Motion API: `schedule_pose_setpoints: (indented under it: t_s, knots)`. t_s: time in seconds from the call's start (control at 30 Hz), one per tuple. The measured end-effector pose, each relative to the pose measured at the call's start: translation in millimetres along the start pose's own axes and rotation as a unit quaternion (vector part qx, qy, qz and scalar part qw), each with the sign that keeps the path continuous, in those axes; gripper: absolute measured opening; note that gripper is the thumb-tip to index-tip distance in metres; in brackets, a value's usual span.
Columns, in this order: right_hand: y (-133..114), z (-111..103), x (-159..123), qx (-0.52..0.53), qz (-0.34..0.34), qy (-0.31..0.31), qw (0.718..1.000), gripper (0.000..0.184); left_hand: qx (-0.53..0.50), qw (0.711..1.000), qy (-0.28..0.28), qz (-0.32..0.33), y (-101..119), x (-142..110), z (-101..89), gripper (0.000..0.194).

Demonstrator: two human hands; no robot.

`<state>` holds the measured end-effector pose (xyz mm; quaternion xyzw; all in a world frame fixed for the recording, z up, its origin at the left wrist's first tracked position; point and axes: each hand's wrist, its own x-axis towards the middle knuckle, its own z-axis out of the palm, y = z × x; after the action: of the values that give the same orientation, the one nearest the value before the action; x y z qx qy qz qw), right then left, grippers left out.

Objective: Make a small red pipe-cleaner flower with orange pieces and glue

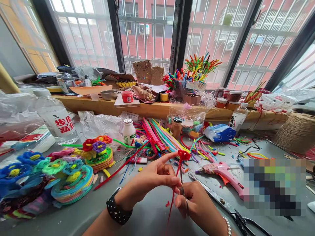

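A small red pipe-cleaner flower (184,155) stands at the tip of a thin red stem, above the grey table. My left hand (157,173) pinches that stem between thumb and fingers, its index finger stretched out to the flower head. In my right hand (198,200) is a small pair of scissors (181,190), fingers closed around the ring handles and the narrow blades pointing up beside the stem. My fingertips partly hide the blades, so I cannot tell whether they touch the stem. A red scrap (167,204) lies on the table below.
Large scissors (222,200) and a pink glue gun (226,173) lie to the right. Finished pipe-cleaner flowers (73,167) crowd the left, near a water bottle (55,118). Loose pipe cleaners (157,131), a white bottle (129,132) and a twine spool (295,132) stand behind.
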<state>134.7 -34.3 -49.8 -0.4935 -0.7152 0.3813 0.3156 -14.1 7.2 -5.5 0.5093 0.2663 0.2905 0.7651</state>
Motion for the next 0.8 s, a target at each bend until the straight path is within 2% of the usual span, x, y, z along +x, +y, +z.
schedule_pose_setpoints:
  t_s: [0.43, 0.53, 0.67, 0.8]
  knots:
    - [15.9, 5.3, 5.5, 0.022, -0.016, 0.047, 0.999, 0.071, -0.001, 1.0, 0.01, 0.007, 2.8, 1.5, -1.6, 0.062]
    - [9.7, 1.3, 4.1, 0.076, -0.015, 0.048, 0.996, 0.066, -0.013, 0.998, 0.049, 0.035, 3.7, 1.6, -1.3, 0.05]
    - [-3.5, -5.2, 1.5, 0.177, -0.009, 0.018, 0.984, 0.05, -0.053, 0.989, 0.113, 0.073, 3.3, 2.6, -2.6, 0.035]
    - [-9.7, -6.1, -0.1, 0.239, -0.009, -0.021, 0.971, 0.034, -0.078, 0.982, 0.153, 0.074, 1.4, 3.6, -2.1, 0.023]
